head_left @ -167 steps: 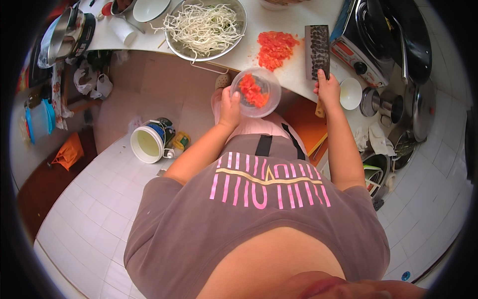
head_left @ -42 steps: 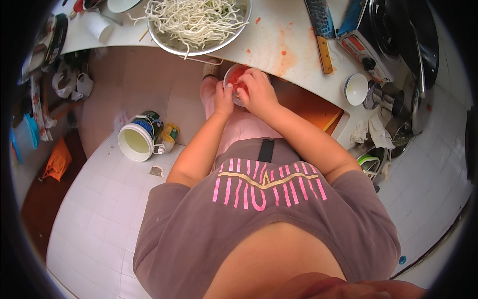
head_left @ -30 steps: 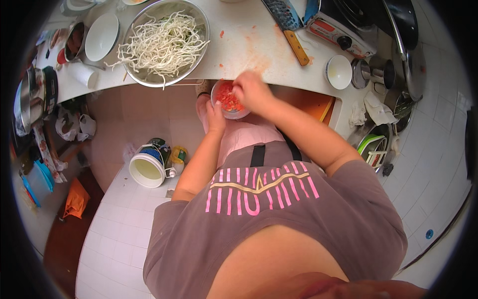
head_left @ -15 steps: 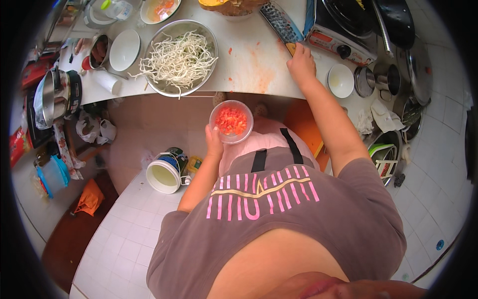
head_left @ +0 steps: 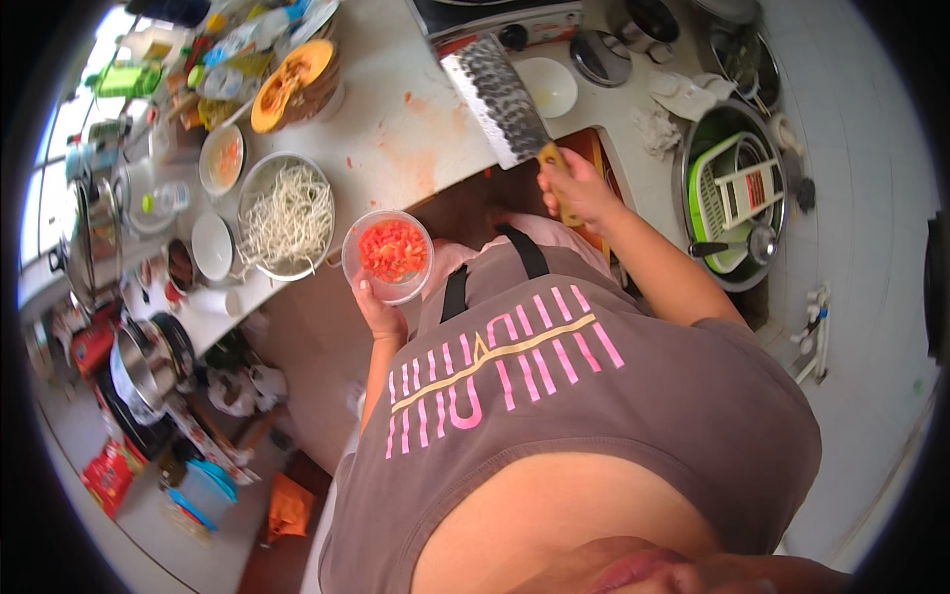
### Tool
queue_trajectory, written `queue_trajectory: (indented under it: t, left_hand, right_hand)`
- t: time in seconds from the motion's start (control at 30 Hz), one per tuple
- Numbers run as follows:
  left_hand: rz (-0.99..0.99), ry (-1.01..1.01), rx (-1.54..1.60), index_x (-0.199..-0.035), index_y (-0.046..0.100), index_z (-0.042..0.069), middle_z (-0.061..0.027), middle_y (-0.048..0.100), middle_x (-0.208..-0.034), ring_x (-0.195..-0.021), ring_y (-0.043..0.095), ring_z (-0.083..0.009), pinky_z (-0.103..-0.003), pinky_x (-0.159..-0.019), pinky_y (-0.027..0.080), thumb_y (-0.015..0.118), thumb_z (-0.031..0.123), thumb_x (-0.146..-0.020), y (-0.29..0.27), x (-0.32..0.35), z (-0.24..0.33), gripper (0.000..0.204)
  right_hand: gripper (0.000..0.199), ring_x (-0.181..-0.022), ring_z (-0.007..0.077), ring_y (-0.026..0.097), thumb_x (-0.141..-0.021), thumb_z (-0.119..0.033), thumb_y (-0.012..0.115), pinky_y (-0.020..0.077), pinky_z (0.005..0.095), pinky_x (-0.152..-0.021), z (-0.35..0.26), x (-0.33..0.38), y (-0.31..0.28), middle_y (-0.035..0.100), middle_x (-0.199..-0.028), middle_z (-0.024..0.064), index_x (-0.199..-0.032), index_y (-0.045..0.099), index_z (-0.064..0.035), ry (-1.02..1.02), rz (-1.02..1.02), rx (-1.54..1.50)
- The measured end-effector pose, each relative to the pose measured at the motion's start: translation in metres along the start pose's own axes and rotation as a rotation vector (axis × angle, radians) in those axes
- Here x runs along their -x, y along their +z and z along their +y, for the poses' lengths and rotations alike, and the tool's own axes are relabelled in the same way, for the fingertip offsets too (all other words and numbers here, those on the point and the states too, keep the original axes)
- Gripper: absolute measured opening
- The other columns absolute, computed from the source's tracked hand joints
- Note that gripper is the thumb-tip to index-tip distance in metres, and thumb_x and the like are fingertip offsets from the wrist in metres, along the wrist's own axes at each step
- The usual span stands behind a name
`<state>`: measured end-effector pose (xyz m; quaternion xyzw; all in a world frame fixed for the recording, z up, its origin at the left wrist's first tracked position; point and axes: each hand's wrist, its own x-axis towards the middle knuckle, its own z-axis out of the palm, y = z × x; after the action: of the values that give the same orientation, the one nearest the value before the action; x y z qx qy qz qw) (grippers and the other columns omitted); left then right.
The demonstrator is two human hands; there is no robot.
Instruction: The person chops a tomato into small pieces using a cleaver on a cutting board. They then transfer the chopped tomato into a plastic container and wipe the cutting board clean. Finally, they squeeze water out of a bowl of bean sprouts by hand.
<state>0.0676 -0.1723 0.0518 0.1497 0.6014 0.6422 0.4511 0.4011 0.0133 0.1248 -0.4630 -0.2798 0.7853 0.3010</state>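
My left hand [head_left: 378, 313] grips a clear plastic bowl [head_left: 398, 289] by its near side, just off the counter's front edge. Diced red pieces [head_left: 393, 249], possibly tomato, lie in it. In my right hand [head_left: 582, 191] is a cleaver [head_left: 498, 102], held by its wooden handle. Its broad blade, spotted with dark marks, points up and left over the counter edge. Left of the plastic bowl, a metal bowl [head_left: 279, 162] of white noodle-like strands stands on the counter. Behind that sits a cut pumpkin [head_left: 294, 87] with its orange flesh showing.
Wet reddish stains mark the counter [head_left: 381, 59]. A small white bowl [head_left: 546, 87] stands near the stove [head_left: 513, 30], beside a round metal lid [head_left: 601, 59]. At right, a large metal basin [head_left: 686, 213] holds a green rack [head_left: 734, 188]. Bottles and bowls crowd the far left.
My right hand has lifted the cleaver off the counter and drawn it toward me. My left hand still holds the bowl. The whole view has turned to the right.
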Motion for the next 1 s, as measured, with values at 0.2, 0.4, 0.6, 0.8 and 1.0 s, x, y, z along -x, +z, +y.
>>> queue_trajectory:
  t: [0.2, 0.4, 0.6, 0.8, 1.0]
  left_hand:
    - [-0.186, -0.056, -0.022, -0.130, 0.046, 0.002, -0.0129, 0.050, -0.134, -0.124, 0.047, -0.0260, -0.042, -0.108, 0.033, 0.049, 0.044, -0.093, 0.021, -0.040, 0.033, 0.057]
    - [-0.367, -0.181, -0.126, -0.138, 0.042, 0.004, -0.0117, 0.046, -0.141, -0.130, 0.043, -0.0276, -0.044, -0.109, 0.033, 0.052, 0.053, -0.089, 0.063, -0.060, 0.065, 0.070]
    - [-0.453, -0.234, -0.105, -0.136, 0.043, 0.004, -0.0121, 0.049, -0.137, -0.128, 0.046, -0.0266, -0.042, -0.107, 0.036, 0.046, 0.042, -0.095, 0.108, -0.079, 0.067, 0.056]
    - [-0.429, -0.191, -0.132, -0.137, 0.042, 0.005, -0.0110, 0.047, -0.140, -0.130, 0.043, -0.0267, -0.043, -0.110, 0.030, 0.045, 0.045, -0.093, 0.095, -0.072, 0.073, 0.060]
    - [-0.349, -0.137, -0.102, -0.138, 0.039, 0.005, -0.0119, 0.049, -0.136, -0.127, 0.046, -0.0274, -0.042, -0.106, 0.037, 0.052, 0.049, -0.090, 0.072, -0.059, 0.083, 0.066]
  right_hand:
    - [0.040, -0.065, 0.0100, 0.056, -0.092, -0.041, 0.063, 0.0486, 0.0263, -0.057, 0.022, 0.101, -0.046, 0.057, -0.084, 0.0021, -0.116, 0.050, -0.0121, -0.208, 0.205, -0.333]
    - [0.048, -0.061, 0.0158, 0.057, -0.093, -0.040, 0.062, 0.0497, 0.0289, -0.056, 0.053, 0.161, -0.051, 0.060, -0.088, 0.0076, -0.127, 0.050, -0.0093, -0.612, 0.619, -0.513]
    - [0.030, -0.066, 0.0177, 0.061, -0.087, -0.028, 0.072, 0.0521, 0.0310, -0.058, 0.028, 0.170, -0.149, 0.064, -0.087, 0.0079, -0.102, 0.057, -0.0053, -0.613, 1.034, -0.512]
    - [0.029, -0.073, 0.0212, 0.066, -0.084, -0.024, 0.076, 0.0540, 0.0317, -0.061, 0.022, 0.177, -0.227, 0.065, -0.083, 0.0084, -0.098, 0.060, -0.0045, -0.452, 1.013, -0.592]
    - [0.048, -0.077, 0.0245, 0.067, -0.083, -0.027, 0.076, 0.0522, 0.0308, -0.058, 0.004, 0.177, -0.229, 0.064, -0.093, 0.0169, -0.111, 0.058, 0.0067, -0.204, 1.239, -0.176]
